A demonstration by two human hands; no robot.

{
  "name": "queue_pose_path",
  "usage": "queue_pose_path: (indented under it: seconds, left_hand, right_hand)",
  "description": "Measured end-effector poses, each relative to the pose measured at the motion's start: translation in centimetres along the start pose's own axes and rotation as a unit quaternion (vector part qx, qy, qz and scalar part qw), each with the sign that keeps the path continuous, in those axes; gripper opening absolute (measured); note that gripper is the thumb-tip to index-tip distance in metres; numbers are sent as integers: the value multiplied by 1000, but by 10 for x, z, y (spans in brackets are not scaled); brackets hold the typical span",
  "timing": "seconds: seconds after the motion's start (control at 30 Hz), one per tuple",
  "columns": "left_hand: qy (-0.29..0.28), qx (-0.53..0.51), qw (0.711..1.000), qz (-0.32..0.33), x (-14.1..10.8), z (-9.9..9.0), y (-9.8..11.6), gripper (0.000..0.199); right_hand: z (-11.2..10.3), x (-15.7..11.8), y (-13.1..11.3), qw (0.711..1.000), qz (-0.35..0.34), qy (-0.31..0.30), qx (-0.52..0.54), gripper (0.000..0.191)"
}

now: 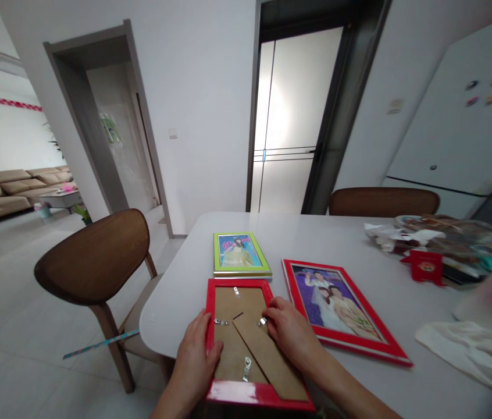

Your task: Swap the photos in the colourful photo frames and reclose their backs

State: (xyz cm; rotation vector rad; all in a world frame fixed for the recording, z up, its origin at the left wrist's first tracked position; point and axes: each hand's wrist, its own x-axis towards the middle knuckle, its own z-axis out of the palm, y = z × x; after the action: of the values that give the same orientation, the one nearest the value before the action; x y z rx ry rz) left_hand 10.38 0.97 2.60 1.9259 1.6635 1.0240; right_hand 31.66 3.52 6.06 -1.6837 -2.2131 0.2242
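A red picture frame (260,393) lies face down at the near edge of the table, its brown backing board (224,359) and hinged stand (267,358) facing up. Small metal clips sit on all sides of the backing. My left hand (197,349) is closed around the frame's left edge, thumb on the backing. Over the right edge rests my right hand (292,331), its fingers bent and the fingertips at the right metal clip (262,320). Just beyond lies a green picture frame (241,273), photo up. A larger red frame (355,343) with a group photo lies to the right.
The white table (176,302) has rounded corners. At its right are a red box (426,267), plastic-wrapped items (468,233) and a white cloth (473,352). A wooden chair (97,256) stands at the left, with a thin patterned strip (100,344) by its seat. Another chair (383,202) is behind the table.
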Motion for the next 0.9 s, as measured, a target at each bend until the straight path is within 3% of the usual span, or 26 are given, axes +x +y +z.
queue_pose_path:
  seconds: [0.13, 0.27, 0.4, 0.53, 0.63, 0.77, 0.9]
  left_hand:
    - [7, 4, 1000, 5, 0, 2, -2, 47]
    - [13, 9, 1000, 13, 0, 4, -4, 46]
    - [16, 9, 1000, 19, 1, 4, -4, 44]
    - [17, 6, 1000, 20, 1, 4, -4, 45]
    - [14, 4, 1000, 18, 0, 3, -5, 45]
    - [15, 0, 1000, 12, -2, 4, -5, 47]
    - [21, -1, 1000, 7, -2, 6, -5, 46]
  right_hand:
    - [0, 1, -21, 998, -42, 36, 13, 24]
    - [9, 13, -55, 993, -103, -11, 62, 20]
    - [23, 30, -73, 992, -101, -27, 64, 19]
    - [29, 36, -71, 994, -85, -18, 71, 21]
    - [20, 27, -61, 990, -106, -29, 85, 17]
    - [-5, -1, -42, 965, -162, -122, 164, 25]
    - [-18, -23, -30, 948, -157, -197, 195, 25]
